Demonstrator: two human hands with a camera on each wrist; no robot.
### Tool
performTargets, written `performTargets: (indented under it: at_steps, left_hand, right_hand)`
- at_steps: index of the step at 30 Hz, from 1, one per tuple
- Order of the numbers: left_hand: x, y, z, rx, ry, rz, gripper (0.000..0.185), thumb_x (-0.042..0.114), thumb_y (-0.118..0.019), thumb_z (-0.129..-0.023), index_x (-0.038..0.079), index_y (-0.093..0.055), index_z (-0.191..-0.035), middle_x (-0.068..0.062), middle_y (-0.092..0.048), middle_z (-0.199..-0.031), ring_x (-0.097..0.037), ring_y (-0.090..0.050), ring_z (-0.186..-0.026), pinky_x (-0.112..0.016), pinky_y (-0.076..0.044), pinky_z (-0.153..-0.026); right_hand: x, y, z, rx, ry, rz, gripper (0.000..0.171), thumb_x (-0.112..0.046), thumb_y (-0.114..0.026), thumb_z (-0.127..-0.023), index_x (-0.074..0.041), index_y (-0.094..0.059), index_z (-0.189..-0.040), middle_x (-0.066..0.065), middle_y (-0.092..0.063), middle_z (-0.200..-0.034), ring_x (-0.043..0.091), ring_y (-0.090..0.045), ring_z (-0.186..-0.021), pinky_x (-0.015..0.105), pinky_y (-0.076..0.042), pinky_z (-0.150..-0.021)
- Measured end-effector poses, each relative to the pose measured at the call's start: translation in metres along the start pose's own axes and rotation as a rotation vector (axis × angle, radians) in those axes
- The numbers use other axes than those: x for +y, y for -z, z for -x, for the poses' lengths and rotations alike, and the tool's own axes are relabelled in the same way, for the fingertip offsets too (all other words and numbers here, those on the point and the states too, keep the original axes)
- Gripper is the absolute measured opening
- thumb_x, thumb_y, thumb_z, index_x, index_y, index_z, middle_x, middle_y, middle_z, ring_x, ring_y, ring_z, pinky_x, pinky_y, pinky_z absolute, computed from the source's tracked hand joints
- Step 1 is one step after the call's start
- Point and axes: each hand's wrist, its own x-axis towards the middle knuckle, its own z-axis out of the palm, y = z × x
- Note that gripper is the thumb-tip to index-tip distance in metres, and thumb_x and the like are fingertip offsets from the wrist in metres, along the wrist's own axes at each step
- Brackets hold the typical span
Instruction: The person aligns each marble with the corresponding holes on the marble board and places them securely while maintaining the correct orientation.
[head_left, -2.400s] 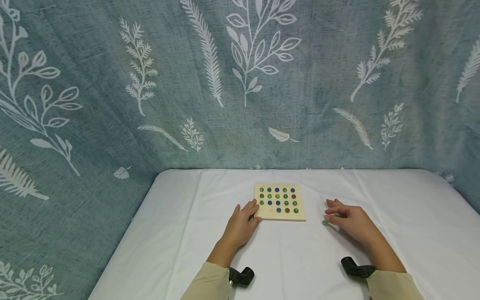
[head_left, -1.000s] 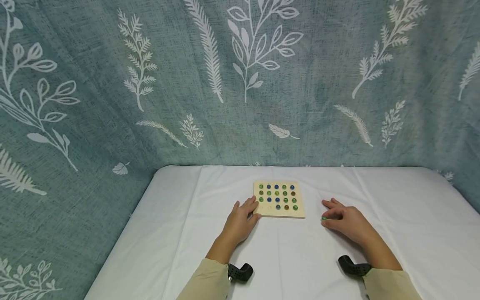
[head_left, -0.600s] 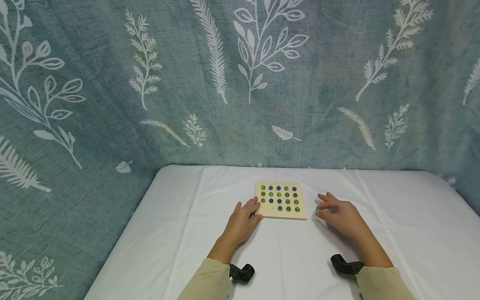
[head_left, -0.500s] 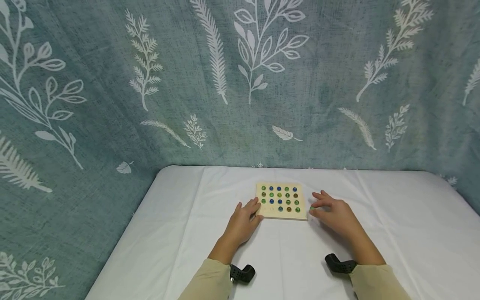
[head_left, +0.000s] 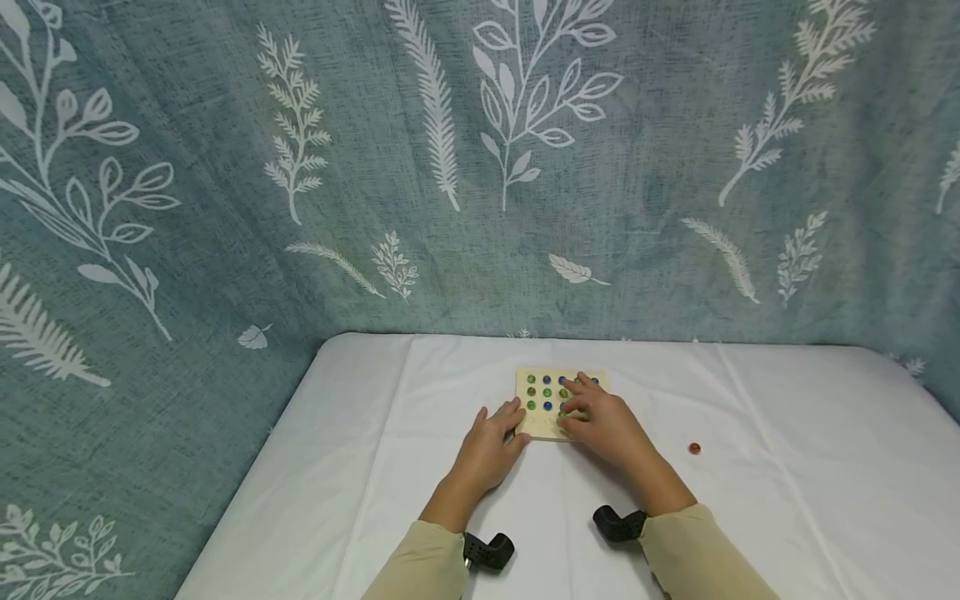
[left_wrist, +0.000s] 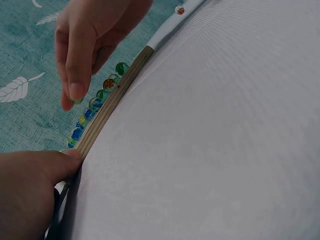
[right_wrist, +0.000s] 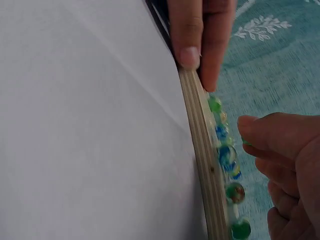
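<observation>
A pale wooden board point(head_left: 542, 430) with rows of glass marbles point(head_left: 547, 392) lies on the white-covered table. My left hand point(head_left: 486, 446) rests at its front left corner, thumb against the front edge and fingers over the left side. Above the front row, my right hand point(head_left: 603, 421) pinches a small green marble point(left_wrist: 76, 101) between thumb and index finger. In the right wrist view the right thumb point(right_wrist: 270, 130) is beside the seated marbles, apart from them. The right hand hides the board's right part in the head view.
A single reddish marble point(head_left: 695, 448) lies on the white tablecloth point(head_left: 750, 508) to the right of the board. Behind the table hangs a blue-green leaf-patterned curtain point(head_left: 450, 275). Black wrist devices point(head_left: 489, 551) sit at both cuffs.
My right hand has picked up the green marble from the table and carried it left over the board. The reddish marble now shows on the right. The left hand stays at the board.
</observation>
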Motion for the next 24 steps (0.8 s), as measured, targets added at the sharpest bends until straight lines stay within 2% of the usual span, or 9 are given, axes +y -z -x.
performTargets:
  at_steps: [8, 15, 24]
  left_hand:
    - [-0.001, 0.001, 0.0, -0.008, -0.018, -0.017, 0.048, 0.029, -0.063, -0.097, 0.01, -0.056, -0.141, 0.0, -0.043, -0.154, -0.017, -0.041, -0.142, -0.044, -0.019, -0.125]
    - [0.0, 0.002, 0.002, -0.007, -0.021, -0.011, 0.048, 0.027, -0.064, -0.096, 0.009, -0.056, -0.14, -0.001, -0.044, -0.153, -0.017, -0.042, -0.141, -0.046, -0.021, -0.124]
    - [0.001, 0.003, 0.002, 0.005, -0.029, -0.02, 0.048, 0.028, -0.064, -0.096, 0.01, -0.056, -0.14, -0.001, -0.044, -0.153, -0.017, -0.042, -0.141, -0.046, -0.021, -0.124]
  right_hand:
    - [-0.011, -0.01, -0.008, -0.026, 0.034, 0.056, 0.018, -0.02, -0.074, -0.087, -0.008, -0.077, -0.1, 0.012, -0.047, -0.15, 0.036, -0.027, -0.148, 0.063, -0.03, -0.115]
    - [-0.012, -0.016, -0.008, -0.043, 0.054, 0.123, 0.014, -0.019, -0.074, -0.087, -0.011, -0.077, -0.098, 0.012, -0.047, -0.151, 0.037, -0.027, -0.147, 0.072, -0.026, -0.111]
    - [-0.012, -0.017, -0.009, -0.054, 0.028, 0.138, 0.021, -0.02, -0.075, -0.087, -0.009, -0.077, -0.104, 0.012, -0.046, -0.151, 0.036, -0.027, -0.148, 0.069, -0.027, -0.113]
